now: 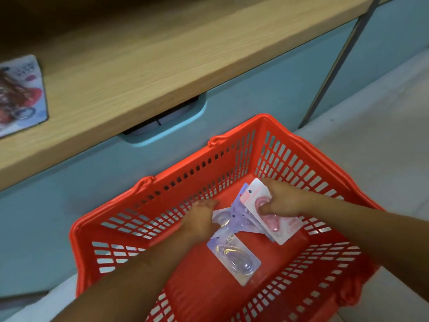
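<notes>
Risk: the fanned packs [284, 230] in the right hand [282, 201] look slick. The thumb pins the pink top card, so I judge the purple ones beneath could slide out onto the basket [144, 185] floor if the wrist tilts.

The fan sits low by the basket's right wall. Right hand is palm down, fingers curled round it.

Left hand [202, 217] reaches in from the near left corner onto a purple pack [222, 218] mid-floor. Gripping or only touching, I cannot tell.

A loose pack [234, 260] lies toward the near edge.
</notes>
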A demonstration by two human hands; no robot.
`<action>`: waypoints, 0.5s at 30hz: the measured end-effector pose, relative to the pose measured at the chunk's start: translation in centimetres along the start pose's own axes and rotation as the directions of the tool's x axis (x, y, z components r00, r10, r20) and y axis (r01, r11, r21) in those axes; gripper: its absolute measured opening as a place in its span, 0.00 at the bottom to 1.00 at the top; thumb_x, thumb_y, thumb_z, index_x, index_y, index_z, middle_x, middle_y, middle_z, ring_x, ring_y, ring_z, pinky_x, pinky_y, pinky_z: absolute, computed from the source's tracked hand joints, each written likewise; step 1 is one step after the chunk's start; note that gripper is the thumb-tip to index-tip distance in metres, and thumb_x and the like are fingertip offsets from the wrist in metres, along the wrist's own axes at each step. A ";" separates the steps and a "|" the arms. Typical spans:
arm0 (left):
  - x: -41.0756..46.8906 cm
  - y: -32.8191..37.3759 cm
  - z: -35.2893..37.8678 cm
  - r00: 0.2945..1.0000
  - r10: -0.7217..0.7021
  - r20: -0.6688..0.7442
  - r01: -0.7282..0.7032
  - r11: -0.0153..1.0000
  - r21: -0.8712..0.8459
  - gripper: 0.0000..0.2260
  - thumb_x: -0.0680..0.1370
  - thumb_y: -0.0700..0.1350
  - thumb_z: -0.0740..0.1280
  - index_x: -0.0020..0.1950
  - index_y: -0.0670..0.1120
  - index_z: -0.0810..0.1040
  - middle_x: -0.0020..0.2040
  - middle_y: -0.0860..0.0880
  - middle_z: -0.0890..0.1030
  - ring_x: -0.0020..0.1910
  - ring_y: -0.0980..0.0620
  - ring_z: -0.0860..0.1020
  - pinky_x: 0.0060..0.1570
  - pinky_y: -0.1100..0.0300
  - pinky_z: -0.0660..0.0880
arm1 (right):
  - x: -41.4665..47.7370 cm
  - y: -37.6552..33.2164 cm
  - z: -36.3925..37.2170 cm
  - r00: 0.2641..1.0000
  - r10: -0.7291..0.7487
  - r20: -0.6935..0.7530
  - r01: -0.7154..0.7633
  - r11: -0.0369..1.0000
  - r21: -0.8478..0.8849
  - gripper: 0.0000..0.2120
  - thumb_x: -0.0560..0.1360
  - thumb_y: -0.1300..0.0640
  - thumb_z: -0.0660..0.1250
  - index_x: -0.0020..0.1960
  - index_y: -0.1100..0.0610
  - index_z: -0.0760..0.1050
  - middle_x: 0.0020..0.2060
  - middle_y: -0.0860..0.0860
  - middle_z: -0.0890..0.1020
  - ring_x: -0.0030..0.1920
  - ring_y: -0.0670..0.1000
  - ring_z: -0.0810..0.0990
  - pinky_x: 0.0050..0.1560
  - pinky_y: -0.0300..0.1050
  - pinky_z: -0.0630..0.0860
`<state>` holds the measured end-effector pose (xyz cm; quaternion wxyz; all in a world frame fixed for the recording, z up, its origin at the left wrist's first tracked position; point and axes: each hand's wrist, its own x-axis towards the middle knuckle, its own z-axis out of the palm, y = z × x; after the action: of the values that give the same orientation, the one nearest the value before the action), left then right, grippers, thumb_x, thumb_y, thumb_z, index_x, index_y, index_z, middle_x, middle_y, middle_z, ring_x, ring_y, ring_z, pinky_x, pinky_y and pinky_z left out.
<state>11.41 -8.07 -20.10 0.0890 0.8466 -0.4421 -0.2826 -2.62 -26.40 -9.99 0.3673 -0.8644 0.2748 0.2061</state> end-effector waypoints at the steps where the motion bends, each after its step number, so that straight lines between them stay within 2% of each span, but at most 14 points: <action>1: 0.2 0.1 0.6 0.999 -0.017 0.051 0.011 0.995 0.103 0.32 0.73 0.49 0.73 0.74 0.47 0.64 0.72 0.47 0.70 0.71 0.47 0.68 0.68 0.56 0.65 | -0.2 0.4 -0.1 1.000 0.025 -0.009 -0.024 0.998 0.062 0.23 0.72 0.60 0.72 0.64 0.56 0.68 0.56 0.54 0.80 0.54 0.53 0.80 0.55 0.46 0.76; 3: 0.3 1.1 1.5 0.992 -0.071 0.109 0.046 0.976 0.214 0.37 0.72 0.52 0.73 0.76 0.50 0.58 0.73 0.48 0.66 0.72 0.46 0.65 0.69 0.49 0.63 | -0.5 1.0 0.0 0.998 0.065 -0.023 -0.059 0.977 0.204 0.24 0.72 0.61 0.71 0.65 0.55 0.67 0.54 0.55 0.80 0.54 0.54 0.80 0.56 0.51 0.78; 5: 0.3 2.0 2.2 0.985 -0.117 0.128 0.075 0.952 0.297 0.38 0.72 0.53 0.73 0.76 0.52 0.56 0.72 0.47 0.65 0.71 0.45 0.64 0.67 0.44 0.60 | -0.7 1.1 0.0 0.995 0.089 -0.042 -0.071 0.944 0.321 0.23 0.73 0.61 0.70 0.65 0.53 0.66 0.52 0.54 0.80 0.51 0.53 0.81 0.51 0.48 0.79; 8: 0.1 2.2 2.1 0.966 -0.232 0.110 0.174 0.907 0.383 0.38 0.69 0.55 0.74 0.74 0.48 0.60 0.69 0.45 0.65 0.69 0.43 0.64 0.65 0.44 0.62 | -0.9 0.5 -0.5 0.995 0.089 -0.047 -0.059 0.897 0.437 0.20 0.75 0.62 0.68 0.64 0.53 0.67 0.46 0.51 0.80 0.42 0.48 0.80 0.37 0.37 0.77; 10: -0.4 2.0 1.3 0.953 -0.276 0.124 0.206 0.891 0.404 0.37 0.69 0.55 0.74 0.72 0.45 0.63 0.68 0.44 0.65 0.69 0.43 0.64 0.65 0.47 0.65 | -0.9 0.2 -0.9 0.996 0.078 -0.040 -0.051 0.888 0.457 0.20 0.75 0.62 0.68 0.63 0.52 0.67 0.45 0.51 0.80 0.40 0.47 0.80 0.36 0.37 0.77; 13: -2.1 1.8 -1.5 0.945 -0.267 0.189 0.190 0.919 0.346 0.34 0.69 0.54 0.75 0.69 0.42 0.66 0.65 0.43 0.73 0.65 0.44 0.73 0.60 0.54 0.73 | -1.4 -0.7 -2.1 0.997 0.078 0.000 -0.068 0.881 0.469 0.21 0.74 0.59 0.69 0.63 0.48 0.67 0.47 0.54 0.82 0.41 0.51 0.82 0.37 0.43 0.79; 15: -4.4 2.2 -5.0 0.950 -0.249 0.191 0.218 0.961 0.168 0.34 0.69 0.53 0.75 0.69 0.44 0.66 0.62 0.46 0.78 0.60 0.45 0.78 0.55 0.56 0.75 | -2.5 -1.9 -3.3 0.998 0.066 -0.001 -0.054 0.828 0.559 0.19 0.74 0.62 0.68 0.61 0.49 0.70 0.46 0.55 0.83 0.40 0.51 0.82 0.36 0.42 0.79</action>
<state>10.70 -6.30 -13.31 -0.0540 0.8626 -0.3650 -0.3461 -2.83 -26.93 -5.50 0.5942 -0.7124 0.3536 0.1198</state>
